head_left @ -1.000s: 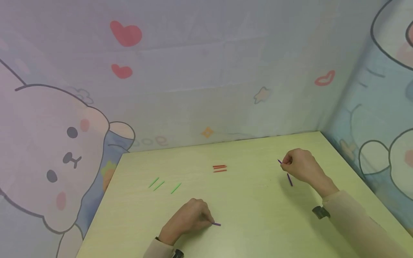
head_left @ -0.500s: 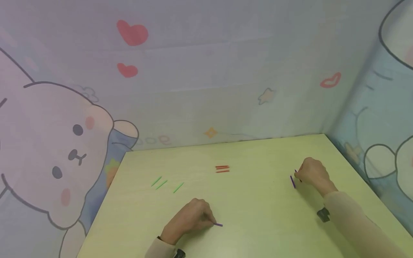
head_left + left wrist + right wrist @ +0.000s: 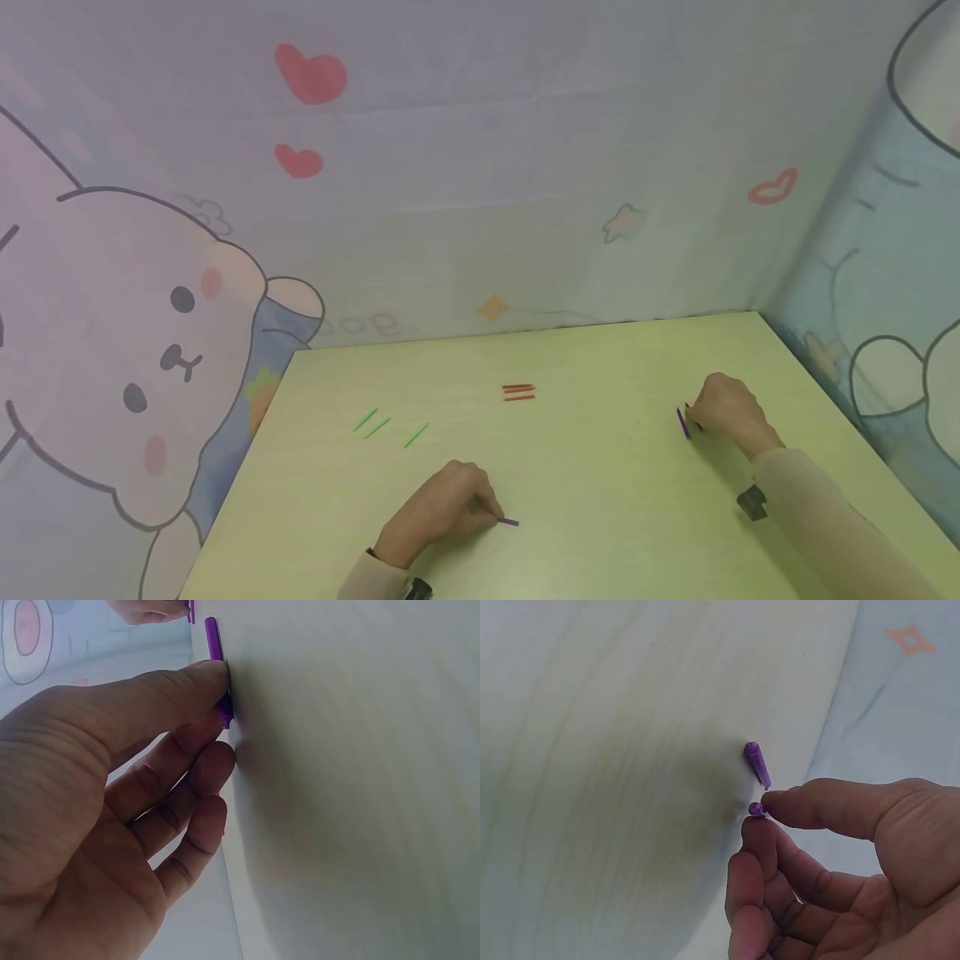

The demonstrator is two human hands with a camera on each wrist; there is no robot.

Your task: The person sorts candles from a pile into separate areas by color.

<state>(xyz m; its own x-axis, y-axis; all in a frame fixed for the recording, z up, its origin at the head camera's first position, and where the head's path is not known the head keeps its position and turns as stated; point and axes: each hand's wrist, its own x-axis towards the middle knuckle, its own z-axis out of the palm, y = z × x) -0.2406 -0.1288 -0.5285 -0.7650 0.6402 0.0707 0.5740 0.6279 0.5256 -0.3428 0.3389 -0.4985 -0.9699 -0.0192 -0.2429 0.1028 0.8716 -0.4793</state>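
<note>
My left hand [image 3: 442, 510] is low over the table, pinching a purple crayon [image 3: 214, 637] between thumb and forefinger. In the left wrist view the crayon sticks out on both sides of the thumb, close to the tabletop. At the right side of the table, my right hand [image 3: 729, 412] holds a second purple crayon [image 3: 756, 810] between thumb and fingertips; most of its length is hidden by them. Just left of that hand, a third purple crayon [image 3: 682, 422] lies on the table, roughly parallel to the held one.
Several short crayons lie on the pale yellow table [image 3: 585, 467]: red crayons [image 3: 519, 398] grouped near the back middle, green crayons [image 3: 416, 435] slanted at the left. A printed cloth [image 3: 540, 167] hangs behind the table and along its sides.
My right hand has moved right and down with its purple crayon, from above the lying one to beside it at the table. The left hand stays in place on its crayon.
</note>
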